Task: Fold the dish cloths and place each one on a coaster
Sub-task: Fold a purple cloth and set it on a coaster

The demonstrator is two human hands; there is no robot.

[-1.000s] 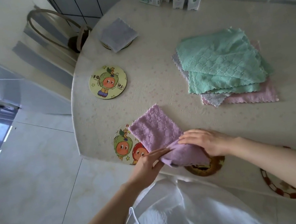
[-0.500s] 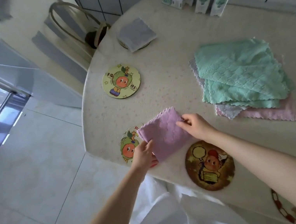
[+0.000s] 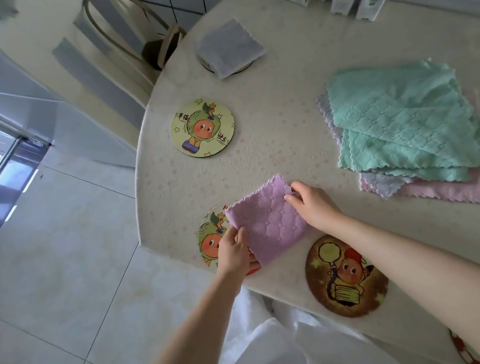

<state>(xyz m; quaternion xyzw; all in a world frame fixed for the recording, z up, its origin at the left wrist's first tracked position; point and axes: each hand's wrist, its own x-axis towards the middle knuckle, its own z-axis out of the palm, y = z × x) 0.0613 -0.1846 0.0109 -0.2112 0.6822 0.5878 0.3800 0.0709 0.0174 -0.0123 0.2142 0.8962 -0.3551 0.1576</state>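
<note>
Both hands have a light grip on the folded purple cloth (image 3: 265,220): the left hand (image 3: 233,253) pinches its edge at about 8 o'clock, thumb on top, and the right hand (image 3: 311,205) nips the corner at about 2 o'clock between thumb and fingertips. That cloth lies flat on the table (image 3: 287,130), half over the near-left coaster (image 3: 211,239) and not yet centred on it. It looks thin, quilted and floppy, light enough to lift with two fingers, and likely to fall open if taken by one layer only, so I'd hold it at opposite edges through all the layers, as now. At 12 o'clock a grey cloth (image 3: 228,48) already sits folded on its own coaster. A bare green coaster (image 3: 202,128) lies at 11 o'clock, a brown coaster (image 3: 346,275) at 5 o'clock, and the unfolded stack (image 3: 406,127) waits at 3 o'clock, just as soft and prone to slide off itself.
</note>
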